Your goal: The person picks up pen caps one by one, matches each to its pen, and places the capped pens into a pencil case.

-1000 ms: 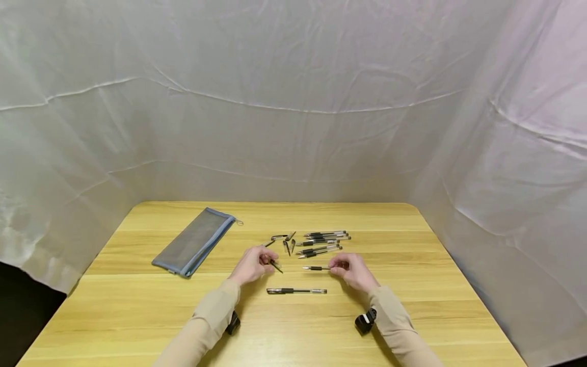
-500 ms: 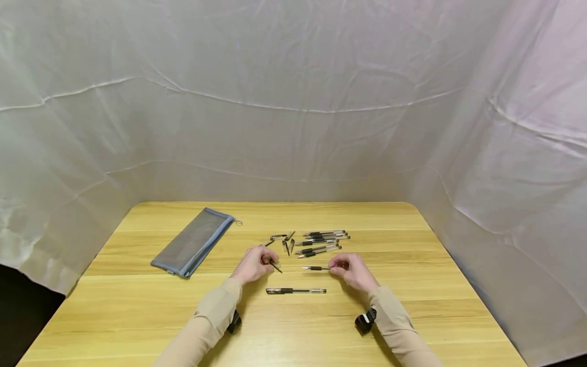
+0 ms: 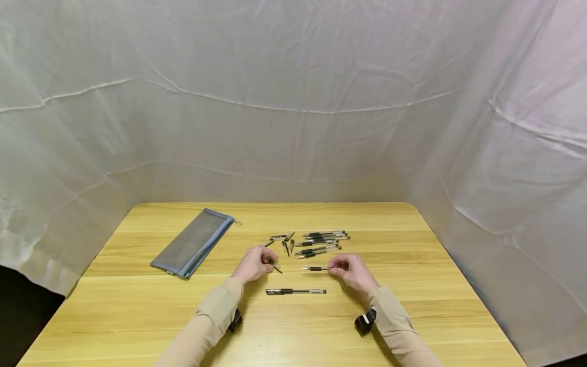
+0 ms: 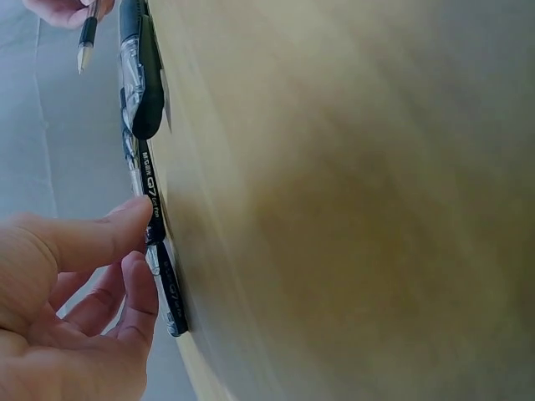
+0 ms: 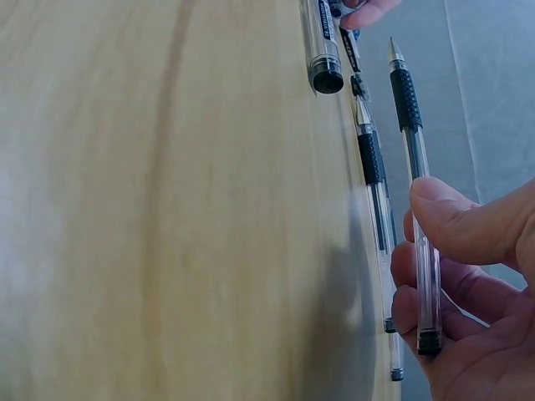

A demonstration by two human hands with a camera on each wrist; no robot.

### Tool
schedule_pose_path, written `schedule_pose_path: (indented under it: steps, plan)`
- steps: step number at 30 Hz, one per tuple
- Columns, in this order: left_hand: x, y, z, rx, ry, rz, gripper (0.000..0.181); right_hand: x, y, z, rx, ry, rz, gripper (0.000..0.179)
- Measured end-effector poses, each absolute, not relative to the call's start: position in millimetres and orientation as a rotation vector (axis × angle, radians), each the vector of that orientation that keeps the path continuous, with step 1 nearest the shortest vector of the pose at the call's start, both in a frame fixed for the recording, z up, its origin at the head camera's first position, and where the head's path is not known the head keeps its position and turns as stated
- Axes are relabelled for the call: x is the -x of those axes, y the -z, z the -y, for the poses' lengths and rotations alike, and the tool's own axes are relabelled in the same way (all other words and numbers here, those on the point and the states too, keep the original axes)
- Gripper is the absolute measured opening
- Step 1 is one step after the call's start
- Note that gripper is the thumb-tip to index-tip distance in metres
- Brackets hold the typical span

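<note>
Between thumb and fingertips, my left hand pinches a black pen cap with white lettering. A second pen cap shows just past those fingertips in the left wrist view. My right hand holds an uncapped gel pen by its clear barrel, its tip pointing left toward the left hand. A gap separates that tip from the held cap. Nearer the body, a capped gel pen lies flat on the table.
Several loose pen caps lie scattered beyond the left hand. To their right are several uncapped pens, tips leftward. A blue-edged mesh zip pouch lies at the left of the wooden table. Grey cloth hangs behind.
</note>
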State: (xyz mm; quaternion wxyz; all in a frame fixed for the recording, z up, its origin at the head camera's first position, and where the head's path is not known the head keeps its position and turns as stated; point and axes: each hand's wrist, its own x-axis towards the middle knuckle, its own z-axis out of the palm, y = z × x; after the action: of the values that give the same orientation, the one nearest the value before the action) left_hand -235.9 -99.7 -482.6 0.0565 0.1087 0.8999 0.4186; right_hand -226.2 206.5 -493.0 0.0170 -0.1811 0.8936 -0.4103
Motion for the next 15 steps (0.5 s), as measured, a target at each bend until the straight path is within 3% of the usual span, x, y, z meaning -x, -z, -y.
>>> schedule_pose_path:
  steps: [15]
  plan:
    - [237.4, 485.2, 97.1, -0.353, -1.223, -2.808, 0.018, 227.0, 493.7, -207.2, 0.575, 1.271, -2.781, 0.009]
